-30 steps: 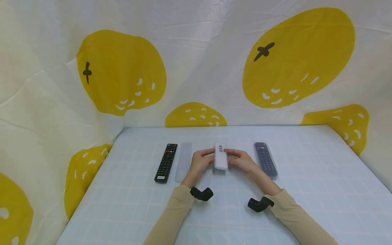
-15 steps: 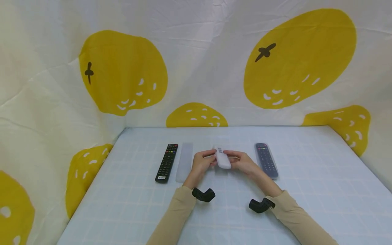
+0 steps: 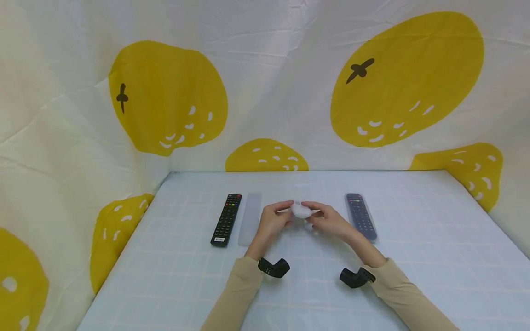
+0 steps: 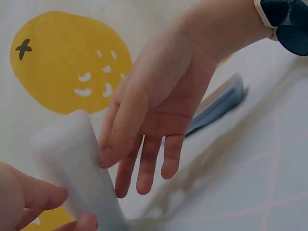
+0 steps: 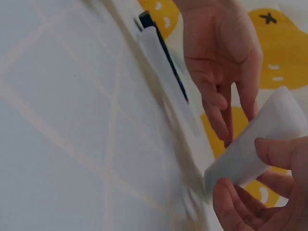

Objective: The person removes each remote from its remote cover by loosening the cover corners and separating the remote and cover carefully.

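Note:
A white remote control (image 3: 301, 210) is held up over the table between both hands, its near end tipped up so that it looks short in the head view. My left hand (image 3: 274, 221) pinches its left edge, with the thumb on the side and the other fingers extended, as the left wrist view shows. From the other side, my right hand (image 3: 330, 221) grips the remote between thumb and fingers. In the right wrist view the smooth underside of the remote (image 5: 260, 139) faces the camera. Its buttons are barely visible now.
On the left lie a black remote (image 3: 226, 220) and, beside it, a translucent flat sleeve (image 3: 250, 219). A dark remote in a clear cover (image 3: 361, 217) lies right of my hands. Behind the pale checked table (image 3: 165, 285) hangs a white cloth with yellow fruit prints (image 3: 277, 92).
The white remote has turned from lying lengthwise with its buttons showing to being tipped, near end up. Both hands stay on it, and the other remotes have not moved.

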